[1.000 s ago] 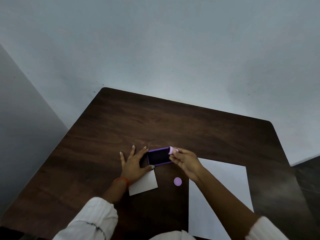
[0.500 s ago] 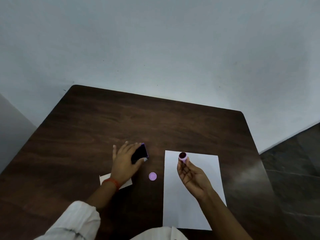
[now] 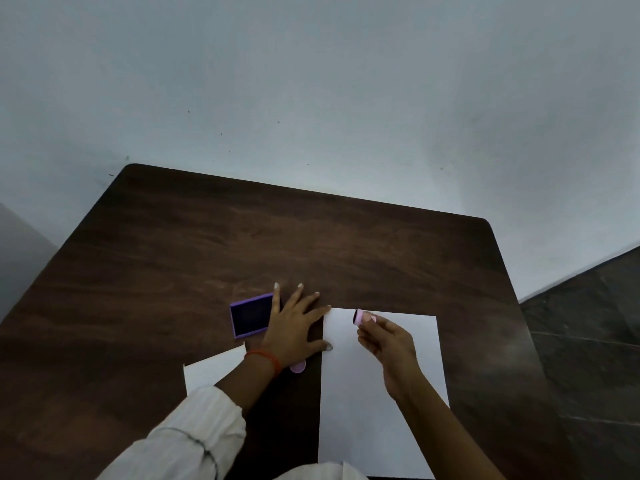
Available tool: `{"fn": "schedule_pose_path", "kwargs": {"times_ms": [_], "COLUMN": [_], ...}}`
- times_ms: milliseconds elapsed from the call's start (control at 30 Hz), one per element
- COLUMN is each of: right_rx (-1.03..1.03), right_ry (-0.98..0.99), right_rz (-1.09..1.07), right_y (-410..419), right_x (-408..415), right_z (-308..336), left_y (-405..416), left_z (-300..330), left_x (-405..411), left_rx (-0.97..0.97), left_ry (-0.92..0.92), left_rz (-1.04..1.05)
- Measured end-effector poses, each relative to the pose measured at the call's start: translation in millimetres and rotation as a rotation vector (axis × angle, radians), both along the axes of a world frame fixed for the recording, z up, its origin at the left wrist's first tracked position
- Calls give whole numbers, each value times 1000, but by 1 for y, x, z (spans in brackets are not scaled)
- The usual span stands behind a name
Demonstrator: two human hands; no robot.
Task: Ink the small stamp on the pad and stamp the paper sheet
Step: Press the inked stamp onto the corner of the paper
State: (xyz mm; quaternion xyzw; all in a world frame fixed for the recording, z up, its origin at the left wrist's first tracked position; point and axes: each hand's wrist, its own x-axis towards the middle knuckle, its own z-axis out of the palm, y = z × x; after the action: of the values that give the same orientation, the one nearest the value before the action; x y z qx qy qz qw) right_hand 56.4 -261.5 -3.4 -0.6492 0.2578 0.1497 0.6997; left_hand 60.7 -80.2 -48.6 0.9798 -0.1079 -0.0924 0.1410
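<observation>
My right hand point(image 3: 389, 348) pinches a small pink stamp point(image 3: 360, 317) above the top left part of the white paper sheet point(image 3: 374, 420); its dark inked face points left. My left hand point(image 3: 294, 327) lies flat with fingers spread on the table, its fingertip and thumb touching the sheet's left edge. The open purple ink pad point(image 3: 251, 319) with its dark cushion lies just left of that hand, untouched.
A round pink cap point(image 3: 298, 368) lies by my left wrist. A smaller white card point(image 3: 211, 374) rests at the lower left, partly under my sleeve. The dark wooden table point(image 3: 311, 244) ends at a pale wall behind; dark floor shows at right.
My left hand let go of the ink pad and moved right to the sheet's edge. My right hand carried the stamp from the pad over the sheet, its face turned sideways.
</observation>
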Motion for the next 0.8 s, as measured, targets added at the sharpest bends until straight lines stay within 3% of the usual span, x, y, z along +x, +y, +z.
{"fn": "schedule_pose_path", "kwargs": {"times_ms": [167,333,467,800], "right_rx": [-522,-817,-902,-1070], "right_ry": [-289,-493,-540,-423], "right_rz": [151,360,456,631], "right_y": [21,35,39,47], "right_x": [7,13,17,21], "right_z": [-9,-15,-14,-11], "left_y": [2,4,4,6], "left_z": [-6,-7,-6,-4], "left_x": [-3,-4,-4,-4], "left_rx": [-36,-61,-61,-66], "left_ry": [22,17,22,29], "left_rz": [35,46,37,29]}}
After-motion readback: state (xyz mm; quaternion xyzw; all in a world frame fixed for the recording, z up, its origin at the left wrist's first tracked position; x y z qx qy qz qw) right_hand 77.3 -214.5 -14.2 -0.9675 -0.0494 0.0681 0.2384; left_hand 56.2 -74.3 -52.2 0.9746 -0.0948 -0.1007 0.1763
